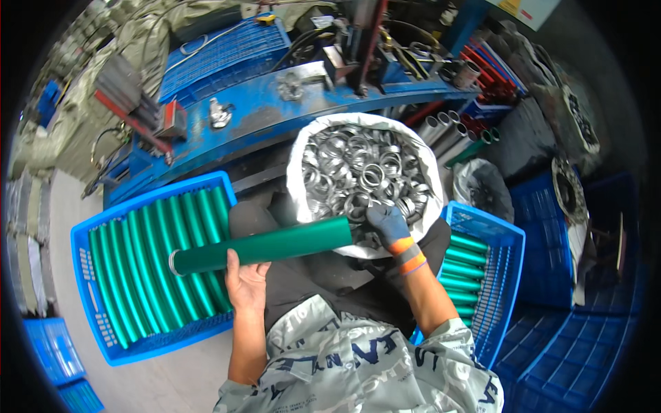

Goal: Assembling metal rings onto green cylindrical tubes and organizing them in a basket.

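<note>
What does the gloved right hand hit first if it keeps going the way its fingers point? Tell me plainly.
The right hand points up and away into the white sack. It would first meet the heaped metal rings, which its fingertips seem to touch already, though depth is unclear.

The bare left hand grips a long green tube held level across the lap. The gloved right hand reaches into a white sack full of metal rings, just beyond the tube's right end. A blue crate of green tubes sits to the left, another blue crate to the right. A blue workbench stands farther off.
</note>
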### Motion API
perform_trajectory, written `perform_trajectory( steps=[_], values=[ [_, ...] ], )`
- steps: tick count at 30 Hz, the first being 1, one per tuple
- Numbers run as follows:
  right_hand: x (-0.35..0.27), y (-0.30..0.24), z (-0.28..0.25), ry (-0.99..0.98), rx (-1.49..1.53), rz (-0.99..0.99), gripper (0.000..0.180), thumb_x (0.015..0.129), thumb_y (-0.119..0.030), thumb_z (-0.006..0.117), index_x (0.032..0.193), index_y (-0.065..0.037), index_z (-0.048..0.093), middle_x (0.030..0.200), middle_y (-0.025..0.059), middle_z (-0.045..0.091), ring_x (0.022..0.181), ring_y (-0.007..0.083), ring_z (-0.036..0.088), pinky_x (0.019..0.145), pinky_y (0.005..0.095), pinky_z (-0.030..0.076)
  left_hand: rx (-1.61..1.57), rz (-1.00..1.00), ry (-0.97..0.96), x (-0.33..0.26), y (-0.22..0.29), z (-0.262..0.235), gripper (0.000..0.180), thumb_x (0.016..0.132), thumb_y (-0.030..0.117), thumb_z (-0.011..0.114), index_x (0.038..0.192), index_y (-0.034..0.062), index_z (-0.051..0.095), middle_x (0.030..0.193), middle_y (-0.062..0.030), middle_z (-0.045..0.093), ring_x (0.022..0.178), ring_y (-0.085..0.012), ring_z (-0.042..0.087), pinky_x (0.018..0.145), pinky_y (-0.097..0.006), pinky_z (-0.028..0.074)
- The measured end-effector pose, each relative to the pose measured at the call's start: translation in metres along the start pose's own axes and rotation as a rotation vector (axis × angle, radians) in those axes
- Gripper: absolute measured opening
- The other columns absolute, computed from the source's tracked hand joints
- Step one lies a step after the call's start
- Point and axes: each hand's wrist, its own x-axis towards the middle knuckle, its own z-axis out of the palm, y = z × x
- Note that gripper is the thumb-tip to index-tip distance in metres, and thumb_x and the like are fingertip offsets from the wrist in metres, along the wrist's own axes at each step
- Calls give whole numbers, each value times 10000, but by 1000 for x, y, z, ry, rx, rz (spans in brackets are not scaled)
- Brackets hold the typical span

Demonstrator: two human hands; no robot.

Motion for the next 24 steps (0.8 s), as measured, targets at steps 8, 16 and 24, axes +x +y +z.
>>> perform_trajectory(
  steps=[8, 16, 24],
  values=[
    [-63, -57, 49, -63, 338, -153, 695, 816, 133, 834, 1484, -21, 722, 1339, 67, 810, 1198, 209, 781, 1057, 369, 640, 47, 106, 7, -12, -2, 23, 435, 1178, 446, 709, 1401, 73, 706, 1407, -140, 783, 1277, -293, 779, 1081, -477, 658],
    [-77, -73, 57, -47, 251, -121, 765, 844, 119, 876, 1572, 61, 652, 1304, 128, 813, 1157, 201, 792, 1028, 357, 644, 133, 158, -9, -21, 9, 37, 447, 1186, 434, 692, 1440, 67, 703, 1431, -142, 774, 1305, -314, 771, 1102, -498, 648],
    [-67, -105, 54, -185, 263, -188, 844, 884, 30, 878, 1670, 42, 574, 1423, 110, 770, 1251, 175, 740, 1059, 321, 618, -1, 91, -61, 17, 4, 39, 545, 1150, 497, 729, 1454, 46, 690, 1518, -172, 718, 1412, -322, 706, 1200, -523, 596]
  ],
)
